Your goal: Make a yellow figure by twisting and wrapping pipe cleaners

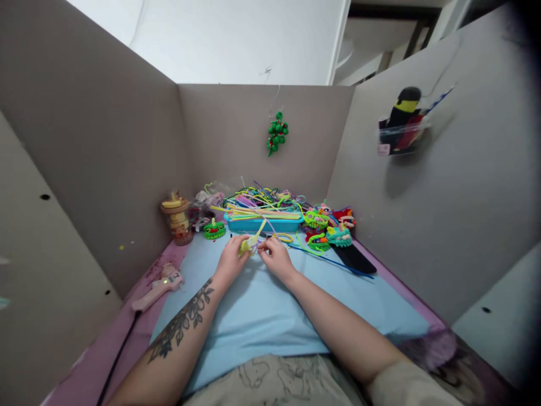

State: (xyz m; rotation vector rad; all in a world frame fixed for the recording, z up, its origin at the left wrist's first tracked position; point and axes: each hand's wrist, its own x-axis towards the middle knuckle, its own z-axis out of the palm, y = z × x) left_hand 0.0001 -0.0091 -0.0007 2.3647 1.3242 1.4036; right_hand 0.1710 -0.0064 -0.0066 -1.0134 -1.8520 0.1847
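Above the middle of the light blue cloth [262,316], my two hands meet over a small yellow and purple pipe-cleaner piece [249,244]. My left hand [231,255] is closed round its yellow part. The fingers of my right hand [274,252] are pinched at its purple strands, close to the left fingertips. Pale yellow and lilac stems stick up from the piece toward the blue tray [249,225] behind it. Exactly how the strands are bent between the fingers is too small to make out.
Loose pipe cleaners [270,203] heap in and behind the tray. Finished fuzzy figures [325,228] and a black phone-like slab [355,259] lie right, a green figure [214,229] left. A lidded cup [176,220] and corded pink glue gun [158,288] stand left. Grey panels [253,107] enclose the table.
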